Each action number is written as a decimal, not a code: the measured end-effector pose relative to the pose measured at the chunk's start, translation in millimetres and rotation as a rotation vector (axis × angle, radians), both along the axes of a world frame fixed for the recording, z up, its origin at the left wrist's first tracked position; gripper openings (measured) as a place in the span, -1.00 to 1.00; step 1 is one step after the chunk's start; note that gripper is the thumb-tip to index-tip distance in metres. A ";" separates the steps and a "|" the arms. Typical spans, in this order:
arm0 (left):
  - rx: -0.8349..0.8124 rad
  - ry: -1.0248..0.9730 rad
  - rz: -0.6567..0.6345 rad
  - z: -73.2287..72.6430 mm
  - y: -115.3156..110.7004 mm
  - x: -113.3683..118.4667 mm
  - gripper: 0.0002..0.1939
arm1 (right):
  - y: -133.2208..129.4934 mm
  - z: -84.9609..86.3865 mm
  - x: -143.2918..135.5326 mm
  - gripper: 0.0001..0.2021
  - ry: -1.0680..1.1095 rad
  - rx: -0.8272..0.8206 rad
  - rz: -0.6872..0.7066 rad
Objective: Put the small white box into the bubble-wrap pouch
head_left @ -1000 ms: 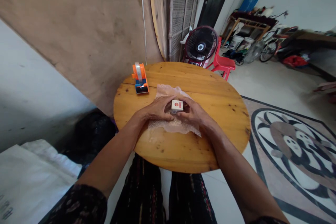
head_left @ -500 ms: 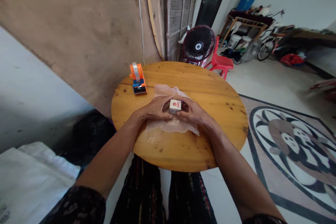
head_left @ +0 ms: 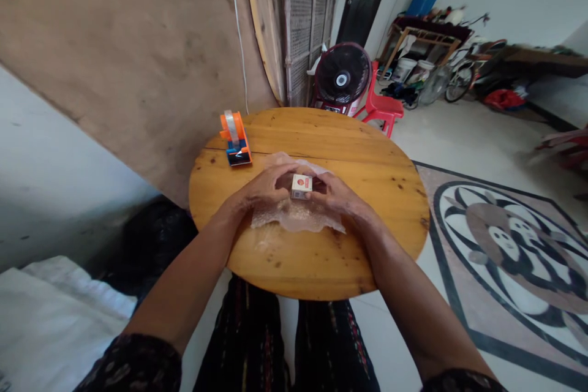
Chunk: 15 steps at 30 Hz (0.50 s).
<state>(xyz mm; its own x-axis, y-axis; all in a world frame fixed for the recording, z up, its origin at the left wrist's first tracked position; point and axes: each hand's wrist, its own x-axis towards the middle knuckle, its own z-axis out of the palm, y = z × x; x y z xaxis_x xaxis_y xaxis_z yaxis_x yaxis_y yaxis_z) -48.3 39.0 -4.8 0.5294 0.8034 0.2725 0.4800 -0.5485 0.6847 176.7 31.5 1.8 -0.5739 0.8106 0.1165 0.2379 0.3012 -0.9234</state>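
A small white box (head_left: 302, 185) with red print sits on a sheet of bubble wrap (head_left: 294, 217) in the middle of the round wooden table. My left hand (head_left: 271, 185) curves around its left side, with the thumb tip close to the box. From the right, my right hand (head_left: 339, 192) grips the box, thumb at its front lower corner and fingers behind. The far fingers of both hands are partly hidden behind the box and the wrap.
An orange and blue tape dispenser (head_left: 236, 138) stands at the table's (head_left: 312, 269) back left. Beyond the table are a fan (head_left: 342, 76) and a red plastic chair (head_left: 383, 107). A wooden board (head_left: 160, 43) leans on the left.
My left thumb has drawn slightly back from the box, and the box shows a little more from the front. The view has shifted slightly. Both hands stay around the box.
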 end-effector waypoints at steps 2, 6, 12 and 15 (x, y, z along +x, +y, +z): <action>-0.048 -0.065 0.012 0.9 -0.6 -2.6 -0.31 | 0.5 -0.6 -0.5 -0.57 0.010 -0.014 0.027; -0.111 -0.179 0.006 1.9 0.1 -6.3 -0.44 | 0.4 -0.9 -0.3 -0.61 0.005 -0.040 0.022; -0.139 -0.195 -0.078 1.6 1.9 -3.7 -0.48 | -0.5 2.5 0.9 -0.58 0.000 -0.027 0.028; -0.124 -0.199 -0.087 0.5 1.3 -2.7 -0.52 | 4.1 -2.2 1.7 -0.57 0.030 -0.028 0.047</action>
<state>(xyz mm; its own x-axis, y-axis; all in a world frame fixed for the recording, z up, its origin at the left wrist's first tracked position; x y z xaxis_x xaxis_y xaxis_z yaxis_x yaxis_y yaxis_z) -51.0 40.3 -4.3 0.5439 0.7909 0.2804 0.2836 -0.4877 0.8257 178.4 35.6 -0.4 -0.6084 0.7856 0.1122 0.1963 0.2859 -0.9379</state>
